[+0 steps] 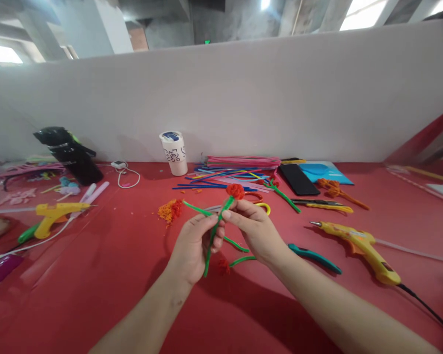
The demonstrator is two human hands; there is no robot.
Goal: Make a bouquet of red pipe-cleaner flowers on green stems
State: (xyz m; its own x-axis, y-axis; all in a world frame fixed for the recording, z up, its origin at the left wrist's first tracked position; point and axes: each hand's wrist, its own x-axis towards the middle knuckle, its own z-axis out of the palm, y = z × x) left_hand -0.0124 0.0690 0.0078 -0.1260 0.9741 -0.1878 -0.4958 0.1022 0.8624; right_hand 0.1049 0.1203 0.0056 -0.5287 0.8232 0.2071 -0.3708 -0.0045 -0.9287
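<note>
Nearest you, the fingers of your left hand [194, 243] pinch the green stem [207, 263] of a red flower [235, 191], held slanted above the red bench [214, 324]. Your right hand [257, 227] has its fingers closed on that stem just below the bloom. Teal pliers [315, 258] lie beside your right forearm; farther off, a white cup [174, 155] stands before the pale partition [221, 103].

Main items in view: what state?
Fuzzy red flower on green stem: held by left hand and right hand
White patterned cup: upright, lidded
Black cylindrical bottle: capped
Black rectangular phone: flat, dark
Right yellow plastic glue gun: lying, stick inserted
Teal curved tool: lying, partly hidden
</note>
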